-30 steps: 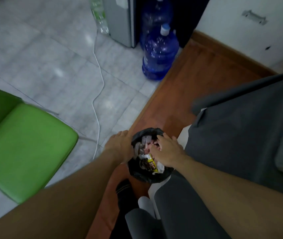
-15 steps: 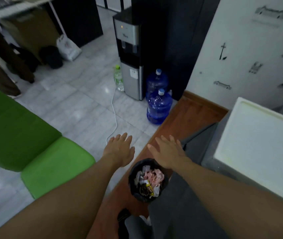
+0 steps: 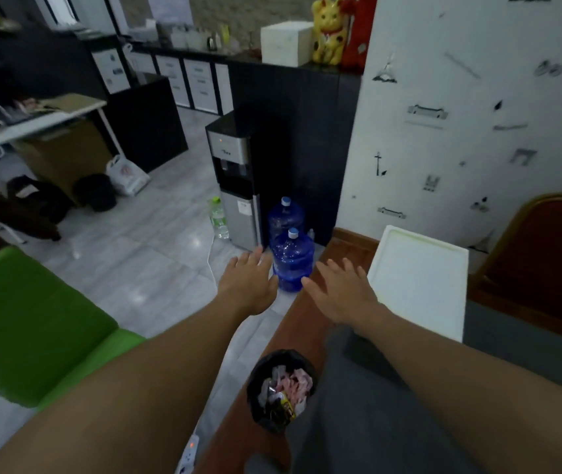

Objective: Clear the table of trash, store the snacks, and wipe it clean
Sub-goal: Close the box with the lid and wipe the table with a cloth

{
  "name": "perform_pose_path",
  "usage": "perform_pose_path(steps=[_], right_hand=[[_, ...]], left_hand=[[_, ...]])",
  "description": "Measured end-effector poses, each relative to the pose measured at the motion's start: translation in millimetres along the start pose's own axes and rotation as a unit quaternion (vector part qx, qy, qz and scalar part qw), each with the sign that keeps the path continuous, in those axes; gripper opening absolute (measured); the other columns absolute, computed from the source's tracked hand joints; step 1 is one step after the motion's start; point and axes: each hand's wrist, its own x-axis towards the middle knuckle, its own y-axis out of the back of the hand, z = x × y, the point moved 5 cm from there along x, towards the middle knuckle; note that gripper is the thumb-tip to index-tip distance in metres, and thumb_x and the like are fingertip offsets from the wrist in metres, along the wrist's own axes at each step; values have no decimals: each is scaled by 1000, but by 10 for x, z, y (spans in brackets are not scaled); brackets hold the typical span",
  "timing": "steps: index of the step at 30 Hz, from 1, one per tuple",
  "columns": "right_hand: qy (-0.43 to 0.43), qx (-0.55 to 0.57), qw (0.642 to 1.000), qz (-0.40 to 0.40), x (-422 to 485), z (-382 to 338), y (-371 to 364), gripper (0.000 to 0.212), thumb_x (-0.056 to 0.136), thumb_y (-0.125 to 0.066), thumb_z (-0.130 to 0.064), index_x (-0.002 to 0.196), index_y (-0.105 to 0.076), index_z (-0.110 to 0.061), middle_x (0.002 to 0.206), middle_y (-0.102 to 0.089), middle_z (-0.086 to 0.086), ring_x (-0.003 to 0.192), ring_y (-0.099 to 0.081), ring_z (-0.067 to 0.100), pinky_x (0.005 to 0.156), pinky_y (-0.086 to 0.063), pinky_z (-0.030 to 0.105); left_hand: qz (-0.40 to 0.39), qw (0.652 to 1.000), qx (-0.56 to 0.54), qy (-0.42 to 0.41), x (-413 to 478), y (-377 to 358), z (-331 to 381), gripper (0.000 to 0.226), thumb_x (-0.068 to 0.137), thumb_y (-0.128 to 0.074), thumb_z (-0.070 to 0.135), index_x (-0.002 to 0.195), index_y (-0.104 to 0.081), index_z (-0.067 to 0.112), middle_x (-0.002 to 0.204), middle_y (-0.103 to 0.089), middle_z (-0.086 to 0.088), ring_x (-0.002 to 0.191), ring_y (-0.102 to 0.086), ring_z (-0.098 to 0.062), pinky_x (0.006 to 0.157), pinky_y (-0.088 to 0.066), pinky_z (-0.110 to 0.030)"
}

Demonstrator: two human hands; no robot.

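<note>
A small bin lined with a black bag (image 3: pixel 281 391) stands on the floor below my arms, filled with crumpled pink and white wrappers and a yellow packet. My left hand (image 3: pixel 249 282) is stretched forward, fingers spread, holding nothing. My right hand (image 3: pixel 339 290) is beside it, also spread and holding nothing. Both hands are well above and beyond the bin. A grey cloth-covered table (image 3: pixel 512 354) lies to my right with a white tray (image 3: pixel 419 282) on it.
A green chair (image 3: pixel 33 323) stands at left. Two blue water jugs (image 3: pixel 291 258) and a water dispenser (image 3: pixel 235 179) stand ahead by the wall. A white cable and power strip (image 3: pixel 189 453) lie on the floor. A red chair (image 3: pixel 543 254) is at right.
My hands left the bin's contents and rose, fingers spreading. The view tilted up, so the bin now sits lower in the frame.
</note>
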Motion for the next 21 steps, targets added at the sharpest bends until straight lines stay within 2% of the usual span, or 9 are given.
perform_pose_path(steps=[14, 21], right_hand=[[-166, -5, 982, 88, -1022, 988, 572, 80, 93, -8, -75, 160, -8, -30, 168, 6, 0, 154, 7, 30, 122, 6, 56], [-224, 8, 965, 134, -1628, 1500, 752, 79, 95, -13, -73, 160, -12, -27, 168, -2, 3, 154, 2, 31, 122, 2, 56]], left_hand=[[52, 984, 4, -169, 15, 385, 1352, 63, 102, -22, 50, 157, -8, 23, 166, -1, -5, 152, -1, -27, 122, -3, -46], [63, 963, 11, -260, -68, 445, 2122, 63, 103, -18, 51, 157, -4, 23, 166, 4, -5, 152, 3, -28, 123, -1, -48]])
